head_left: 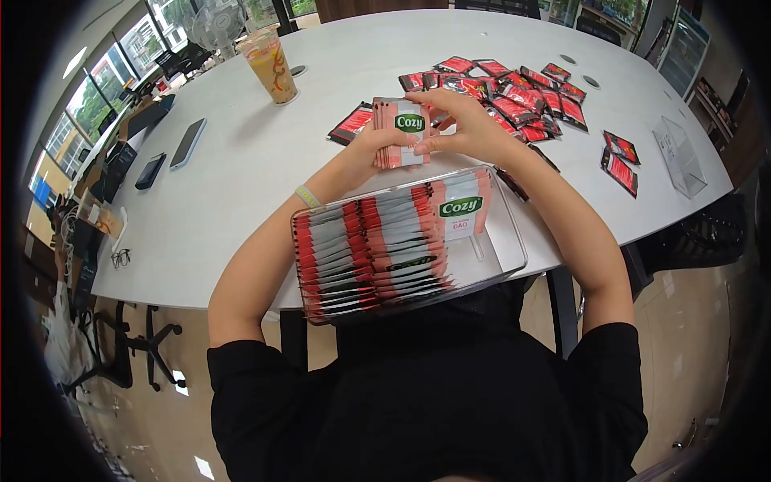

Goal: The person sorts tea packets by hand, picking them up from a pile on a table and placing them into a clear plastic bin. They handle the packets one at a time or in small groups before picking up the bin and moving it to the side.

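A stack of pink and white Cozy sachets (392, 115) is held upright above the table, just beyond the clear tray. My left hand (376, 146) grips the stack from its left side, thumb across the front. On the right side, my right hand (464, 127) has its fingers and thumb on the stack's edge. Close to me stands the clear plastic tray (514, 233), tilted in view, with rows of red, white and pink sachets filling its left and middle. One Cozy sachet (462, 210) lies face up at the tray's back, right of the rows.
Red and black sachets (522, 96) lie in a loose pile behind my right hand. Two more (620, 165) lie farther right, near a clear acrylic stand (681, 161). A drink cup (271, 68) stands back left. Two phones (189, 143) and glasses (120, 258) lie at the left.
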A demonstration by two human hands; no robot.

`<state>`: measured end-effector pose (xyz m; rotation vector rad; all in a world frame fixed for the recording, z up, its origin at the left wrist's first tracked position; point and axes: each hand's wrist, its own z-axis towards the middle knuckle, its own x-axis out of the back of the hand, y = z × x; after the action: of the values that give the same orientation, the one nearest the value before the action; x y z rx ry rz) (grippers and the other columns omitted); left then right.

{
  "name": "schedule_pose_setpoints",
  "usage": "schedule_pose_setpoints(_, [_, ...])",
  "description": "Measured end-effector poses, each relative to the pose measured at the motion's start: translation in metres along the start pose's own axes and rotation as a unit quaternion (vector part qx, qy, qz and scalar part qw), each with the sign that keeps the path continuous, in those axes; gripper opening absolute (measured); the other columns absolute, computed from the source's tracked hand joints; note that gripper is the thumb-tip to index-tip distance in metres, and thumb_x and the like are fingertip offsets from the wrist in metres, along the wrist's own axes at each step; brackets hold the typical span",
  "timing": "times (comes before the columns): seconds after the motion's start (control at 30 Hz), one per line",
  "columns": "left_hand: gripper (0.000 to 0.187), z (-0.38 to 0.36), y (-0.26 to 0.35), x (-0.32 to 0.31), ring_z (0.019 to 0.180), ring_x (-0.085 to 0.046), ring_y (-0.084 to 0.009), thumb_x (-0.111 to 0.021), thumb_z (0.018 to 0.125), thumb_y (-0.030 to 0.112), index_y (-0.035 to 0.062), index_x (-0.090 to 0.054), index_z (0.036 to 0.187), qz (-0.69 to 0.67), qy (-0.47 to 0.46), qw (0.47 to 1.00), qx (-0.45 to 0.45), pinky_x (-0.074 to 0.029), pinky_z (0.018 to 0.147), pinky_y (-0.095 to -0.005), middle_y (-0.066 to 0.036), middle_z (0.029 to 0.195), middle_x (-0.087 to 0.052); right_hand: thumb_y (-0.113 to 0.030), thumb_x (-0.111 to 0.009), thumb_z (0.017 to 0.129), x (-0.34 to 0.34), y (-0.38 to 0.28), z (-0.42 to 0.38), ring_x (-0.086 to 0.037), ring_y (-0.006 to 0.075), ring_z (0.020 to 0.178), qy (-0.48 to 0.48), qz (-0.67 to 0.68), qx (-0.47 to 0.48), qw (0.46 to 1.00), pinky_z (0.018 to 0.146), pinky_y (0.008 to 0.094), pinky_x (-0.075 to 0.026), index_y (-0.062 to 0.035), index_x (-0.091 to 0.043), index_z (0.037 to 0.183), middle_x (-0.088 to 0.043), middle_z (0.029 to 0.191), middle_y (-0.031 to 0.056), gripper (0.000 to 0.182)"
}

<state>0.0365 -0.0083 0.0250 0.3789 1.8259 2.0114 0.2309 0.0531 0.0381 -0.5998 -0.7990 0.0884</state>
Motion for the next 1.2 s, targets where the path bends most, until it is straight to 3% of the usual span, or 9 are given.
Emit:
schedule_pose_setpoints(0.2, [0.033,-0.001,0.002,0.003,0.097,-0.057,-0.0178,-0.048,0.087,0.016,-0.0001,-0.050,0.115,-0.085,-0.018,0.996,0.034,-0.049,0.076,-0.0300,-0.010,0.102,-0.060,-0.021,-0.077,0.067,-0.004,0.002,-0.001,-0.058,0.0190,0.079,0.037,0.017,-0.005,0.999,0.070,0.0278,-0.050,-0.0020,-0.055,0.116,-0.058,0.091,0.0094,0.057])
schedule_pose_setpoints(0.4, [0.038,-0.001,0.002,-0.005,0.098,-0.056,-0.0188,-0.050,0.085,0.018,-0.0005,-0.047,0.118,-0.126,0.086,0.987,0.045,-0.048,0.076,-0.0298,-0.013,0.112,-0.056,-0.011,-0.072,0.072,0.004,-0.004,-0.002,-0.058,0.0139,0.066,0.149,-0.029,-0.054,0.987,0.062,0.0268,-0.048,0.0007,-0.057,0.103,-0.060,0.081,0.0074,0.037])
schedule_pose_setpoints(0.47, [0.043,0.000,0.001,-0.001,0.100,-0.054,-0.0192,-0.050,0.084,0.019,-0.0010,-0.043,0.122,-0.098,0.025,0.995,0.023,-0.048,0.077,-0.0303,-0.015,0.116,-0.053,-0.008,-0.071,0.072,0.018,-0.004,-0.002,-0.057,0.0113,0.066,0.212,0.025,-0.088,0.973,0.061,0.0256,-0.046,0.0005,-0.058,0.100,-0.060,0.080,0.0059,0.031])
schedule_pose_setpoints(0.6, [0.047,0.002,-0.006,0.003,0.101,-0.053,-0.0195,-0.050,0.083,0.019,-0.0016,-0.041,0.124,-0.099,0.020,0.995,0.022,-0.048,0.077,-0.0311,-0.015,0.117,-0.053,-0.006,-0.070,0.073,0.054,-0.048,-0.017,-0.056,0.0089,0.067,0.223,0.159,-0.054,0.960,0.060,0.0240,-0.045,-0.0006,-0.059,0.097,-0.061,0.080,0.0044,0.027])
schedule_pose_setpoints(0.67, [0.046,0.005,-0.008,0.007,0.102,-0.053,-0.0197,-0.051,0.084,0.019,-0.0015,-0.041,0.124,-0.098,0.014,0.995,0.018,-0.048,0.077,-0.0308,-0.015,0.117,-0.052,-0.006,-0.071,0.072,0.062,-0.079,-0.034,-0.054,0.0071,0.066,0.141,0.236,-0.025,0.961,0.059,0.0225,-0.044,-0.0012,-0.060,0.094,-0.061,0.079,0.0021,0.025])
schedule_pose_setpoints(0.8, [0.044,0.003,-0.007,0.003,0.107,-0.051,-0.0199,-0.051,0.085,0.021,-0.0030,-0.043,0.121,-0.109,0.035,0.993,0.019,-0.047,0.080,-0.0304,-0.015,0.119,-0.051,-0.004,-0.072,0.068,0.074,-0.100,-0.063,-0.055,0.0111,0.065,-0.136,0.006,0.060,0.989,0.060,0.0241,-0.043,-0.0027,-0.059,0.086,-0.061,0.081,0.0061,0.022])
schedule_pose_setpoints(0.83, [0.044,0.005,-0.008,0.004,0.108,-0.050,-0.0199,-0.050,0.085,0.021,-0.0035,-0.044,0.121,-0.112,0.030,0.993,0.024,-0.047,0.081,-0.0303,-0.015,0.119,-0.051,-0.002,-0.072,0.065,0.067,-0.112,-0.067,-0.055,0.0170,0.068,-0.150,0.003,-0.011,0.989,0.060,0.0277,-0.043,-0.0036,-0.058,0.080,-0.057,0.080,0.0067,0.021])
schedule_pose_setpoints(0.97, [0.044,0.006,-0.012,0.007,0.111,-0.049,-0.0204,-0.051,0.085,0.022,-0.0045,-0.045,0.120,-0.109,0.017,0.993,0.027,-0.046,0.082,-0.0302,-0.015,0.120,-0.051,0.000,-0.071,0.058,0.037,-0.112,-0.072,-0.050,0.0249,0.074,-0.067,-0.165,-0.014,0.984,0.062,0.0344,-0.042,-0.0046,-0.050,0.075,-0.046,0.075,0.0065,0.027])
schedule_pose_setpoints(1.2, [0.046,0.005,-0.003,-0.001,0.107,-0.051,-0.0195,-0.053,0.085,0.019,-0.0008,-0.040,0.124,-0.095,0.037,0.994,0.043,-0.047,0.081,-0.0314,-0.014,0.118,-0.052,0.002,-0.071,0.054,0.027,-0.109,-0.061,-0.047,0.0271,0.082,-0.032,-0.207,-0.007,0.978,0.068,0.0349,-0.043,-0.0044,-0.045,0.087,-0.043,0.086,0.0095,0.043])
